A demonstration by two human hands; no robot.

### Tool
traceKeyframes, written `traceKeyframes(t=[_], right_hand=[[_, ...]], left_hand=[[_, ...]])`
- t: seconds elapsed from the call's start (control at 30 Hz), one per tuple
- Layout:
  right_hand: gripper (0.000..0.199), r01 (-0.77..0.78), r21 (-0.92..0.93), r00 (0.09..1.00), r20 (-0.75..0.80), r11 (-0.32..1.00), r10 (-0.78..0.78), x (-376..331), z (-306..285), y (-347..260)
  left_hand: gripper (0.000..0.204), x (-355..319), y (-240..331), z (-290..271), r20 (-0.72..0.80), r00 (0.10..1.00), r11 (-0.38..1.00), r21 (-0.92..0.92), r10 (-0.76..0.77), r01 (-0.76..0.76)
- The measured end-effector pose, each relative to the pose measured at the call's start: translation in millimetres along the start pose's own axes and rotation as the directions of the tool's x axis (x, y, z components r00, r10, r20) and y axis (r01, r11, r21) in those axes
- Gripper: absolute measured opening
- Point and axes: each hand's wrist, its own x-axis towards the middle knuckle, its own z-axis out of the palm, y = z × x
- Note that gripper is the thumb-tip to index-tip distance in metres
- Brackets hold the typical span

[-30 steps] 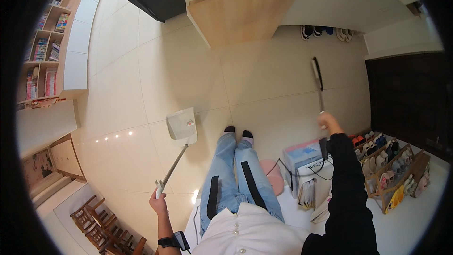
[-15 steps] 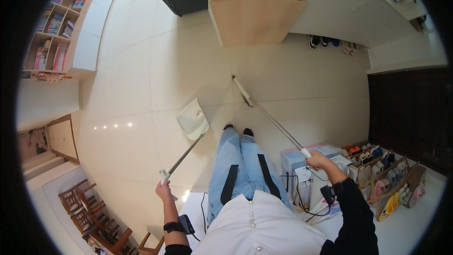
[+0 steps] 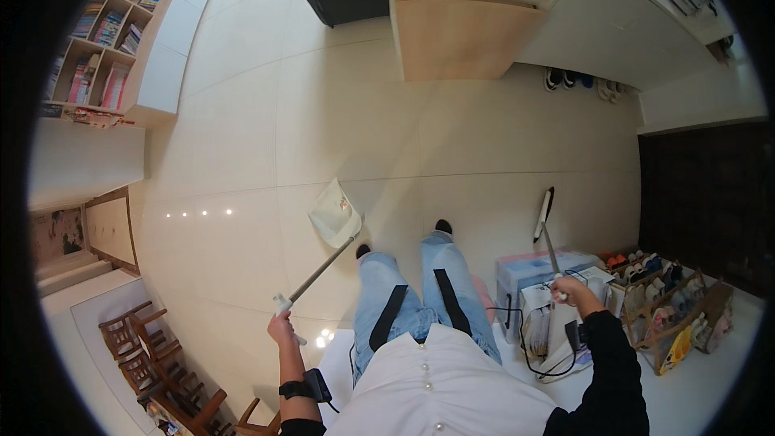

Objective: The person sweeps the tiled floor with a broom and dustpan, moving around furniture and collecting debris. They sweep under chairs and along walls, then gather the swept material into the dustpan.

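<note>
My left hand [image 3: 281,329] is closed round the upper end of a long-handled white dustpan [image 3: 333,214]. Its pan rests on the tiled floor just ahead and left of my feet. On the other side, my right hand [image 3: 567,290] grips the handle of a broom [image 3: 542,214] with a narrow white head and dark bristles. That head stands on the floor to my right, beyond a pale blue and pink box. Dustpan and broom are well apart.
Packed boxes [image 3: 521,268] and wooden shoe racks [image 3: 666,299] full of shoes stand close at my right. Ahead is a wood-fronted cabinet [image 3: 468,40], with several shoes [image 3: 569,79] along its foot. A bookshelf [image 3: 101,40] stands far left; wooden chairs [image 3: 149,347] are near left.
The broom head has swung from the floor ahead of me to my far right, its handle now steeper. My feet have stepped apart. The dustpan has stayed nearly in place.
</note>
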Motion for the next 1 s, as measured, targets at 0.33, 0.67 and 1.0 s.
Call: traceKeyframes(t=[0.33,0.67,1.0], right_hand=[[0.005,0.175,-0.173,0.967,0.215,0.969,-0.137,-85,253,-49],[0.008,0.344,-0.240,0.888,0.398,0.908,-0.231,-107,401,-157],[0.009,0.357,-0.371,0.919,-0.022,0.857,-0.393,-164,268,-162]], left_hand=[[0.030,89,-29,-90,0.068,0.993,0.989,0.107,0.096,-0.103],[0.038,131,-75,-148,0.014,0.976,0.972,0.091,0.218,-0.218],[0.039,152,-78,-152,-0.028,0.988,0.982,0.118,0.155,-0.151]])
